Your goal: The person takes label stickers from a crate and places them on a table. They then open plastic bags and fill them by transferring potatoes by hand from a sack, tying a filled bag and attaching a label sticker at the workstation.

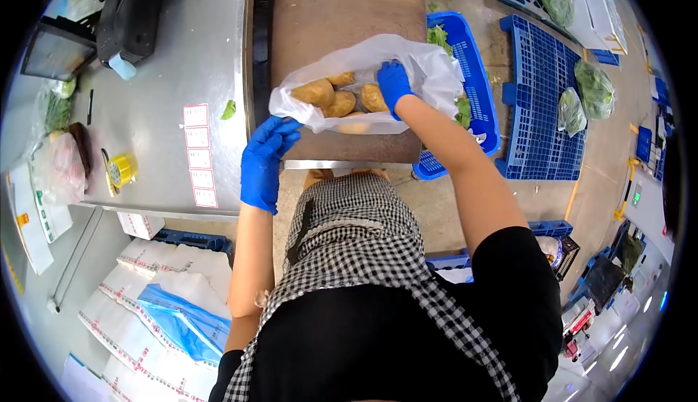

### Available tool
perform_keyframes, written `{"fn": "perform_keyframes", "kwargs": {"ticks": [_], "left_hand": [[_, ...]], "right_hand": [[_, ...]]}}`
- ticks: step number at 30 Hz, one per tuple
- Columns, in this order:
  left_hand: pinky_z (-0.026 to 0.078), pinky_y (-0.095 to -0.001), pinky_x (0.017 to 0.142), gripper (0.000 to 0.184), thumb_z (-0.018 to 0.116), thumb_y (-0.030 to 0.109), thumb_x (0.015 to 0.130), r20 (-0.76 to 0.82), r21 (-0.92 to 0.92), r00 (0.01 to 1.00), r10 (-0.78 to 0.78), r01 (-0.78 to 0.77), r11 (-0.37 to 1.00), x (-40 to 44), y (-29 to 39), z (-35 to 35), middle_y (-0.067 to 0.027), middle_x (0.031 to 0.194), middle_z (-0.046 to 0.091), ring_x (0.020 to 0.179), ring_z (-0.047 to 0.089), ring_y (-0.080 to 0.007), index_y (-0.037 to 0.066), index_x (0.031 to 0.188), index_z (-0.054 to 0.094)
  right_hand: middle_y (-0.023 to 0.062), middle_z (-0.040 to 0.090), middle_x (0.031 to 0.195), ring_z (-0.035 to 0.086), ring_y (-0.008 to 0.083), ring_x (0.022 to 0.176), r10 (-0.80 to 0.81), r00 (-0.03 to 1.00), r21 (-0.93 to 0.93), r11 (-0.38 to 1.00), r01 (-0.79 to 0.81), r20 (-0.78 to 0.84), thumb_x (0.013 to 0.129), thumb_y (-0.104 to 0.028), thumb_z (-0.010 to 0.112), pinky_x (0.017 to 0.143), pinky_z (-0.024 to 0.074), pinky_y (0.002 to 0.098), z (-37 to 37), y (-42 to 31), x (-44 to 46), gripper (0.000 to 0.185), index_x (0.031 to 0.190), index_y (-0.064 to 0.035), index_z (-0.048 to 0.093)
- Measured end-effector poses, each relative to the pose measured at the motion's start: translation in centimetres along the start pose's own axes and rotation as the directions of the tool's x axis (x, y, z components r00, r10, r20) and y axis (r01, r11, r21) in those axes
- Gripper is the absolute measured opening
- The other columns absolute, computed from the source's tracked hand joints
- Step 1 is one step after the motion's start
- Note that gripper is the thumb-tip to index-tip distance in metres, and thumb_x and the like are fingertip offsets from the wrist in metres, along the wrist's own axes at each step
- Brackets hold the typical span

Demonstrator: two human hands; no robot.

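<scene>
Several brown potatoes (314,93) lie in a clear plastic bag (429,74) spread across the brown board in front of me. My left hand (266,156), in a blue glove, is closed on the bag's near left edge. My right hand (395,85), also gloved in blue, rests against the plastic right of the potatoes. Its fingers point away from me and look slightly apart, with no potato visible in them. The undersides of its fingertips are hidden.
A blue crate (476,85) with leafy greens stands right of the board (349,9). Beyond it, a blue pallet (542,111) carries bagged vegetables (595,89). To the left, a steel table (171,60) holds a row of labels (198,156) and a yellow tape roll (123,170).
</scene>
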State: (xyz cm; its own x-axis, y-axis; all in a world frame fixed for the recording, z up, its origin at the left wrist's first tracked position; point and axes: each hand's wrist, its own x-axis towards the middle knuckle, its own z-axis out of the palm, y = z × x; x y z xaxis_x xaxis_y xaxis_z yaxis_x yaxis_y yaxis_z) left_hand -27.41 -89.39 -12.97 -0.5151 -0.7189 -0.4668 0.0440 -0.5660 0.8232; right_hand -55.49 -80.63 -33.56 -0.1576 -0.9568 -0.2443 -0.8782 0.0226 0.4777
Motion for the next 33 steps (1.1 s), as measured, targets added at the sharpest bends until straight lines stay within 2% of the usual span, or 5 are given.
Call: {"fn": "perform_keyframes", "kwargs": {"ticks": [8,10,20,27,33], "left_hand": [[0.045,-0.0303,0.085,0.035,0.051,0.011,0.084,0.048,-0.059,0.996,-0.08,0.083,0.995,-0.3,-0.2,0.6,-0.0136,0.108,0.059,0.099,0.057,-0.0218,-0.002,0.116,0.049],[0.046,-0.0301,0.085,0.033,0.05,0.01,0.085,0.056,-0.02,0.99,-0.128,0.129,0.991,-0.6,-0.2,0.4,-0.0131,0.106,0.059,0.097,0.058,-0.0215,-0.002,0.115,0.05],[0.043,-0.0263,0.084,0.035,0.051,0.018,0.083,0.134,0.054,0.979,-0.152,0.146,0.988,0.1,0.7,0.3,-0.0105,0.108,0.061,0.092,0.057,-0.0156,0.002,0.114,0.052],[0.043,-0.0224,0.078,0.023,0.05,0.01,0.084,-0.04,0.21,0.998,-0.043,0.05,0.976,-1.7,1.9,-0.4,-0.0091,0.1,0.062,0.084,0.056,-0.0118,0.002,0.105,0.055],[0.036,-0.0371,0.097,0.092,0.074,0.016,0.067,0.35,0.544,0.765,0.541,-0.636,0.547,-4.8,4.5,3.0,-0.0201,0.138,0.032,0.124,0.037,-0.0301,0.001,0.139,0.019]], "right_hand": [[0.0187,0.064,0.09,0.062,0.032,0.081,-0.108,0.936,0.717,0.673,-0.179,0.335,0.069,-0.021,0.059,0.073,0.0487,0.0398,-1.8,4.1,0.0,0.025,0.088,-0.0052,0.066],[0.0191,0.064,0.083,0.061,0.0311,0.073,-0.217,0.9,0.918,0.216,-0.334,0.379,0.067,-0.032,0.062,0.069,0.0481,0.0391,0.0,4.8,-1.5,0.035,0.09,-0.0064,0.067],[0.0153,0.049,0.123,0.048,0.025,0.113,-0.141,0.963,0.179,-0.967,-0.184,0.229,0.083,-0.028,0.058,0.092,0.0436,0.039,-11.2,5.0,-8.2,0.052,0.124,-0.0001,0.044],[0.0171,0.04,0.132,0.042,0.0321,0.121,0.028,0.949,-0.158,-0.984,0.082,0.314,0.086,-0.028,0.052,0.101,0.0354,0.0456,-16.6,5.8,-12.7,0.056,0.132,-0.0029,0.033],[0.0182,0.045,0.127,0.047,0.0306,0.115,-0.175,0.98,-0.162,-0.974,-0.159,0.093,0.084,-0.023,0.054,0.099,0.0383,0.0434,-19.5,2.3,-10.1,0.052,0.127,0.001,0.038]]}}
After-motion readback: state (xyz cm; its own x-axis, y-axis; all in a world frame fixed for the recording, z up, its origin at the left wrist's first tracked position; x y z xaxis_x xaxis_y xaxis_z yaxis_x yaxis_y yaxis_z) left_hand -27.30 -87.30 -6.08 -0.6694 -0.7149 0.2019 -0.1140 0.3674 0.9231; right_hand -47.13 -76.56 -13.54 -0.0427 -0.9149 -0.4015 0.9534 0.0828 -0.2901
